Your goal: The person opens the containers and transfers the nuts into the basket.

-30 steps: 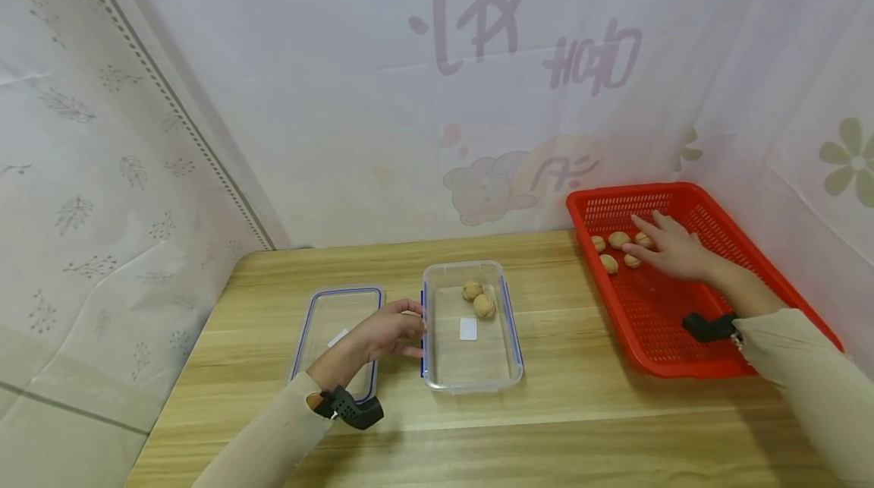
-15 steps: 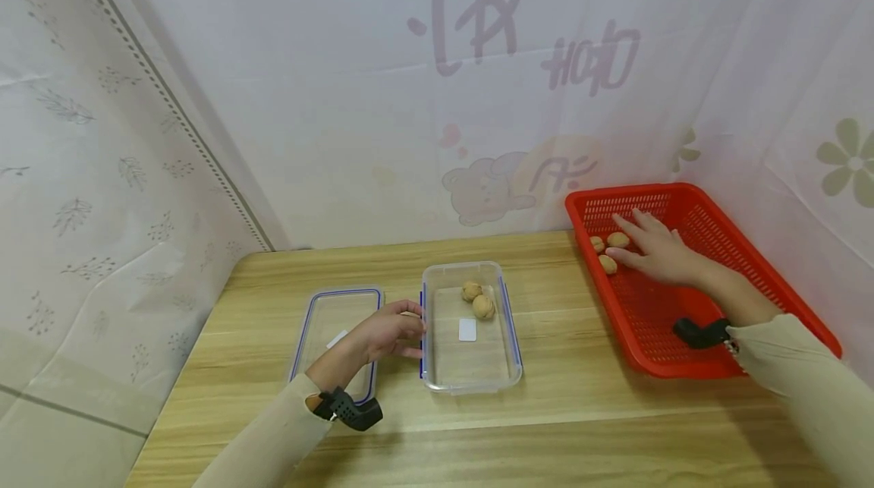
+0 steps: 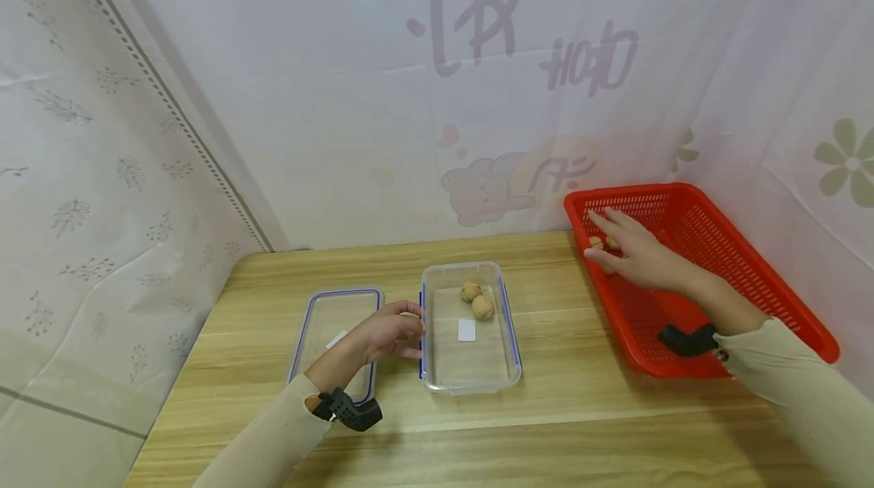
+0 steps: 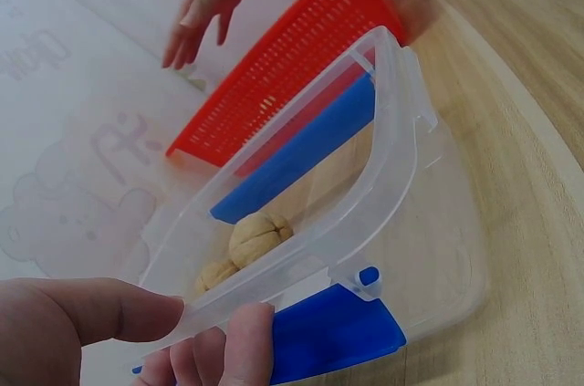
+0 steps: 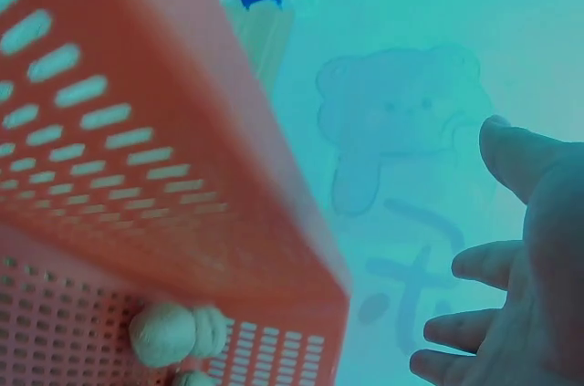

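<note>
A clear plastic food container (image 3: pixel 471 366) with blue side latches (image 4: pixel 338 331) holds two walnuts (image 3: pixel 482 306) near its far end. My left hand (image 3: pixel 394 332) grips its left side, thumb and fingers at the rim and latch in the left wrist view. Above the left part of a red slotted basket (image 3: pixel 765 287), my right hand (image 3: pixel 638 253) hovers with fingers spread and nothing held. Several walnuts (image 5: pixel 164 334) lie in the basket's corner, partly hidden by this hand in the head view.
A clear lid with a blue seal (image 3: pixel 341 292) lies left of the container, partly beneath my left forearm. Wooden tabletop (image 3: pixel 546 412) stretches between container and basket. A printed curtain (image 3: pixel 328 131) hangs behind, close to the basket's back rim.
My right hand has moved left across the basket, from over its middle to over its left rim, fingers still spread. My left hand and the container have stayed put.
</note>
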Tool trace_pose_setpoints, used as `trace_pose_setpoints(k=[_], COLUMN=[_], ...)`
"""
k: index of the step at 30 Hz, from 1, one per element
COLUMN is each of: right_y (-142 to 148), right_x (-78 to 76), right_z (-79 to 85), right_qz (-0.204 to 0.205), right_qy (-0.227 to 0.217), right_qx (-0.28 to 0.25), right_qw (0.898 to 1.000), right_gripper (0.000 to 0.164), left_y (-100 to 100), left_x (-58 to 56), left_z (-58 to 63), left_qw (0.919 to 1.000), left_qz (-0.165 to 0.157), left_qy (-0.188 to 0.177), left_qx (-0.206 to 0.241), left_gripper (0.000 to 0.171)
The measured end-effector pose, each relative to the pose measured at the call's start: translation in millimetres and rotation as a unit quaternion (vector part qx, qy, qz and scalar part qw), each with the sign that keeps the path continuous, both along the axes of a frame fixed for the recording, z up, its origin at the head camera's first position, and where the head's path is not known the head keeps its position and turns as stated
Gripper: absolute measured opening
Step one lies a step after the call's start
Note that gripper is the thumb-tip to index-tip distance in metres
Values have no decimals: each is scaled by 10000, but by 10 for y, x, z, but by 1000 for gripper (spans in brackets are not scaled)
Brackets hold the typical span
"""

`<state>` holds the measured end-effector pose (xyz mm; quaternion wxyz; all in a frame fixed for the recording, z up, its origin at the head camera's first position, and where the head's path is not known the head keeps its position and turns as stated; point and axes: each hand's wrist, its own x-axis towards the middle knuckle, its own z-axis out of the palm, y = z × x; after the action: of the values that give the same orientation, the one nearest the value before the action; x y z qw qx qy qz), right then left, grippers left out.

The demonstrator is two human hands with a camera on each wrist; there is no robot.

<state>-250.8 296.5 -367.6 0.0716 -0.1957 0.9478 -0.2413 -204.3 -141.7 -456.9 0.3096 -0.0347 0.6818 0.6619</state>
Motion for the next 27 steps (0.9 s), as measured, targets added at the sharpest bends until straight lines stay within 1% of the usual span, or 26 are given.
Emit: trace_pose_setpoints(k=[4, 8, 13, 17, 22, 27], right_y=[-91, -178, -297, -418, -591, -757], right_x=[42, 69, 95, 118, 127, 132], right_z=[31, 40, 34, 30, -12, -82], right_qz=[24, 114, 220, 226, 231, 194], right_qy=[66, 83, 21, -2, 48, -107], right_qx=[-3, -174, -335, -407, -771, -1155], right_qw=[10000, 9998, 9992, 9989, 9967, 9931], right_gripper=[81, 80, 80, 80, 73, 70], left_y=[-7, -14, -30, -30, -19, -5], left_x=[-1, 2, 4, 3, -5, -9], left_z=[-1, -2, -10, -11, -6, -4], left_qw=[10000, 10000, 10000, 10000, 10000, 10000], left_qz=[4, -40, -48, -41, -25, -12], left_qy=[-14, 5, -21, -49, -46, -38], left_qx=[-20, -14, -18, 1, 2, 13], left_gripper=[41, 41, 40, 41, 40, 40])
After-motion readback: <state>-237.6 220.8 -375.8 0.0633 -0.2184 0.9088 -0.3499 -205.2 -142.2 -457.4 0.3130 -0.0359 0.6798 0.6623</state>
